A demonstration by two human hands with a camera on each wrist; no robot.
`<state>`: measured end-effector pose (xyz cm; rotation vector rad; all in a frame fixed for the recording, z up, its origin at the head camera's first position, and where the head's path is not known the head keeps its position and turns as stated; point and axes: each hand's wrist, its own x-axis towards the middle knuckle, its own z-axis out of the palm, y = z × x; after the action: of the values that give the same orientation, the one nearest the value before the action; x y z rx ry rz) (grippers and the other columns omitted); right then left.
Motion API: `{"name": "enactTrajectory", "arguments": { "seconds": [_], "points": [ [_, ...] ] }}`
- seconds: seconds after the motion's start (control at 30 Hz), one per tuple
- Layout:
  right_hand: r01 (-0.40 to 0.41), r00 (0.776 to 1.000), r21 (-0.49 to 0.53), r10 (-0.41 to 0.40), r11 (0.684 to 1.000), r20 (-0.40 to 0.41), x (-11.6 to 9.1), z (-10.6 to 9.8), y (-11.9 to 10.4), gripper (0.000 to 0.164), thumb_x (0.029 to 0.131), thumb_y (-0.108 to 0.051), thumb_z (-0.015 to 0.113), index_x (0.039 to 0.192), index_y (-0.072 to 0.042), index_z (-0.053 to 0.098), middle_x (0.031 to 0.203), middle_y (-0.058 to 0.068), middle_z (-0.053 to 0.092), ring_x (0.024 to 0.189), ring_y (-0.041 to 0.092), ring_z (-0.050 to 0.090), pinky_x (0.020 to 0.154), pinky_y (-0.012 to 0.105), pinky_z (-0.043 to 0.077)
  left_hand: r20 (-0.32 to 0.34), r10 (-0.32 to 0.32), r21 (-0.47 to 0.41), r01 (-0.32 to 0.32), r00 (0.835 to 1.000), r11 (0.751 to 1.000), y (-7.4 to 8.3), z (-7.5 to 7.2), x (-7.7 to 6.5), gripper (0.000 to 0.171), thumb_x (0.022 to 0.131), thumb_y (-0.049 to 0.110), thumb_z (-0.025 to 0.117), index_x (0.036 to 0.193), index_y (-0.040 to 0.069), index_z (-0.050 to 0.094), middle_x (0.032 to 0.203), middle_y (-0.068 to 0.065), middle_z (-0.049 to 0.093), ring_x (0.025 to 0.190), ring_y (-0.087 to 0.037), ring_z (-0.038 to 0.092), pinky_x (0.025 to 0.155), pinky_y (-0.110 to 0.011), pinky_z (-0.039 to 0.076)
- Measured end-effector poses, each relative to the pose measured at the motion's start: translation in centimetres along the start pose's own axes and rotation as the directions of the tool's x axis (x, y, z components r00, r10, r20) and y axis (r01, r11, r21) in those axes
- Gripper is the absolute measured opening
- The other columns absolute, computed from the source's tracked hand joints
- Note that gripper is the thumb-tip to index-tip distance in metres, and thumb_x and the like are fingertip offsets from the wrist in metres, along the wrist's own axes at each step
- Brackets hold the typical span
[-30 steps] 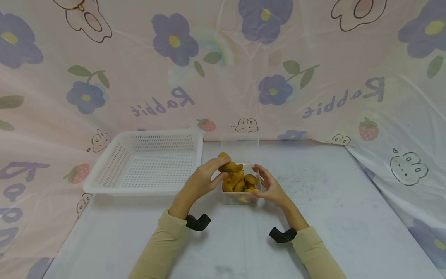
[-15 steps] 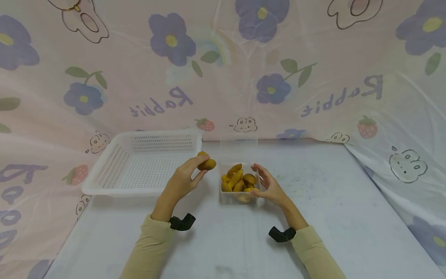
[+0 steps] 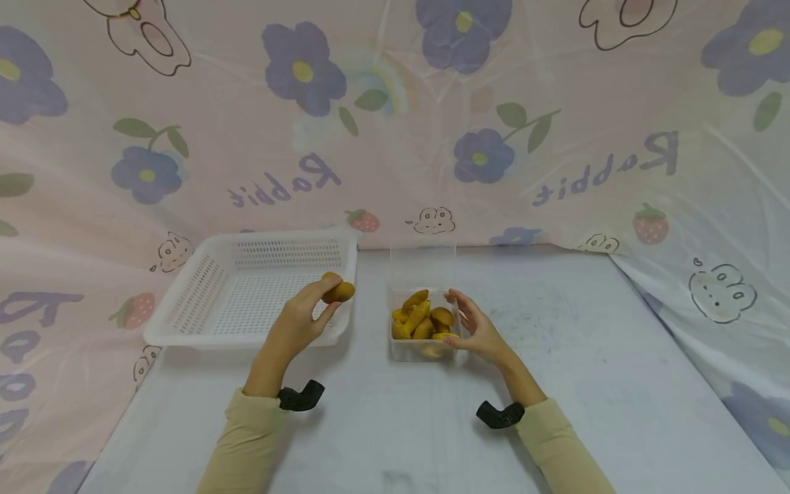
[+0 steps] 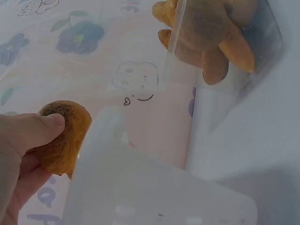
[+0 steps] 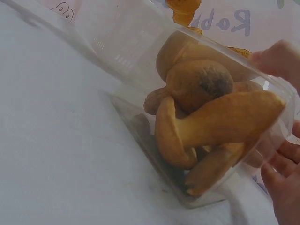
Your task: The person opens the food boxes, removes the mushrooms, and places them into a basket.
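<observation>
My left hand (image 3: pixel 291 328) pinches a yellow-brown mushroom (image 3: pixel 339 293) between thumb and fingers, over the right side of a white perforated basket (image 3: pixel 253 302). In the left wrist view that mushroom (image 4: pixel 70 140) shows a dark patch by the thumb, with the basket's white wall (image 4: pixel 150 192) close beside it. A clear plastic box (image 3: pixel 410 352) holds several more mushrooms (image 3: pixel 420 317), and its clear lid (image 3: pixel 422 266) stands raised at the back. My right hand (image 3: pixel 480 335) holds the box at its right side. Thick stems and round caps (image 5: pixel 199 89) show through its wall in the right wrist view.
The basket and box stand on a white table (image 3: pixel 555 384), with a gap between them. Behind hangs a pink cloth (image 3: pixel 395 165) printed with flowers and rabbits. A black curved piece sits at each wrist, the left one (image 3: pixel 302 396) lower than the hand.
My left hand has carried the mushroom leftward from above the clear box to over the basket's right side. My right hand stays at the box.
</observation>
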<state>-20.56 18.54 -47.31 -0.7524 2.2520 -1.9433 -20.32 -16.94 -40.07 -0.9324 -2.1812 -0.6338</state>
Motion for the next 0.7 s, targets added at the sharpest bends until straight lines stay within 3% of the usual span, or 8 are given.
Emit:
{"name": "enactTrajectory", "arguments": {
  "seconds": [0.2, 0.43, 0.7],
  "points": [
    [-0.007, 1.000, -0.007, 0.007, 1.000, -0.001, 0.0, 0.0, 0.0, 0.090, 0.078, 0.002, 0.073, 0.151, 0.003, 0.020, 0.155, 0.029, 0.025, 0.146, 0.043, 0.018, 0.119, 0.059, 0.014, 0.018, -0.044, 0.019, 0.044, 0.999, 0.999, -0.7, -0.6, -1.0, 0.049, 0.074, -0.004, 0.078, 0.119, -0.005, 0.059, 0.113, -0.019, 0.069, 0.102, -0.032, 0.068, 0.088, -0.038, 0.058],
    [-0.005, 1.000, -0.011, 0.005, 1.000, 0.001, 0.0, 0.0, -0.1, 0.091, 0.078, 0.002, 0.074, 0.150, 0.007, 0.018, 0.155, 0.030, 0.024, 0.146, 0.044, 0.018, 0.118, 0.060, 0.013, 0.029, -0.088, 0.059, 0.087, 0.996, 0.995, -1.2, -1.1, -2.0, 0.050, 0.073, -0.004, 0.078, 0.119, -0.007, 0.060, 0.113, -0.021, 0.068, 0.099, -0.032, 0.068, 0.086, -0.040, 0.059],
    [-0.016, 1.000, 0.010, 0.016, 1.000, 0.002, 0.0, 0.1, -0.2, 0.091, 0.079, 0.001, 0.073, 0.150, 0.006, 0.017, 0.155, 0.030, 0.023, 0.148, 0.044, 0.013, 0.119, 0.066, 0.011, 0.079, -0.165, 0.090, 0.158, 0.983, 0.983, -1.5, -1.2, -2.6, 0.050, 0.076, 0.001, 0.078, 0.121, -0.006, 0.059, 0.113, -0.020, 0.068, 0.100, -0.032, 0.068, 0.085, -0.041, 0.060]
  ]
}}
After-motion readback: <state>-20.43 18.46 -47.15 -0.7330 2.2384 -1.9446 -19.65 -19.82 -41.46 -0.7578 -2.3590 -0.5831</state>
